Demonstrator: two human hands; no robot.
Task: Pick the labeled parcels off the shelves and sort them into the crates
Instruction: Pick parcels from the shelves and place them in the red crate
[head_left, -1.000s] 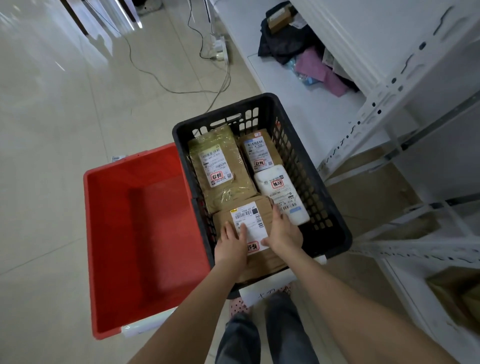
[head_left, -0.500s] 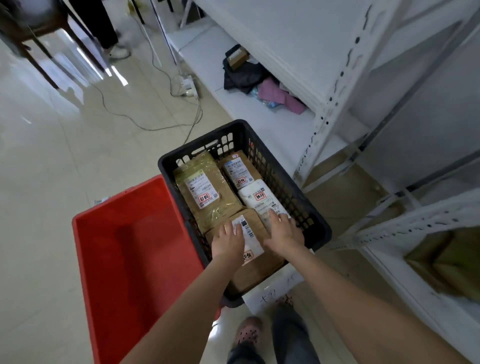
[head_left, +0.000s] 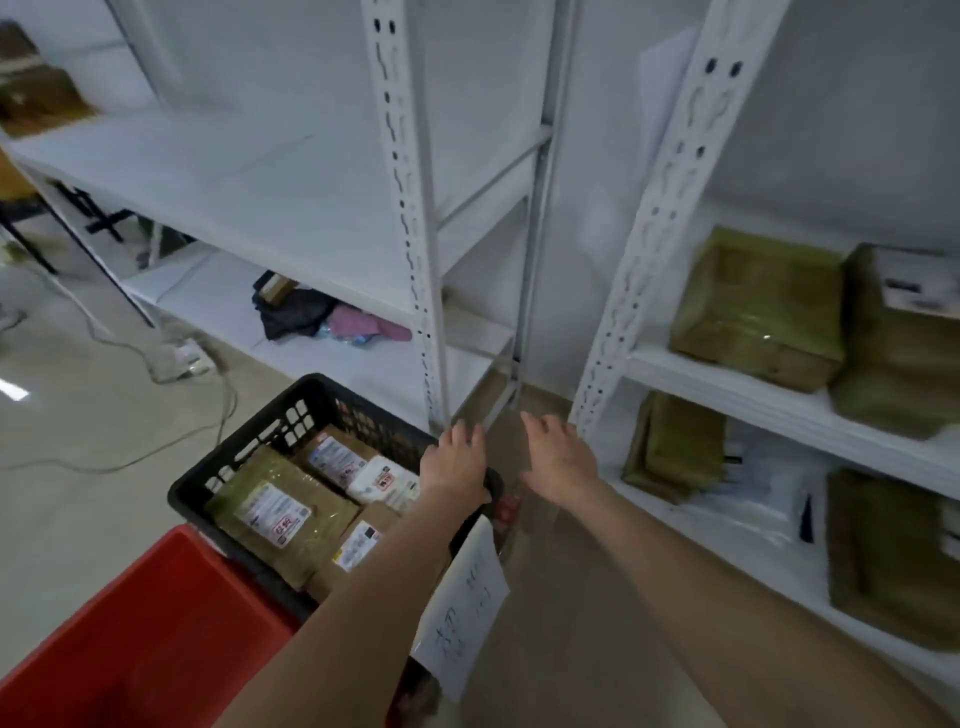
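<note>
White slotted metal shelving (head_left: 670, 208) holds olive-wrapped parcels (head_left: 758, 306) at right. Labelled parcels (head_left: 280, 514) lie sorted in the black lattice plastic crate (head_left: 244, 439), beside a red plastic crate (head_left: 130, 639). The left hand (head_left: 457, 462) and right hand (head_left: 558, 457) hover empty with fingers spread, probably reaching shelfward.

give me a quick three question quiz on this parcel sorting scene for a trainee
1. True or false: neither the left hand nor the right hand grips a parcel.
2. Which one shows labeled parcels inside? A. black crate B. red crate C. the floor
3. Fill in: the wrapped parcels waiting on the shelves lie to the person's ____.

Key: 1 true; 2 A; 3 right
</note>
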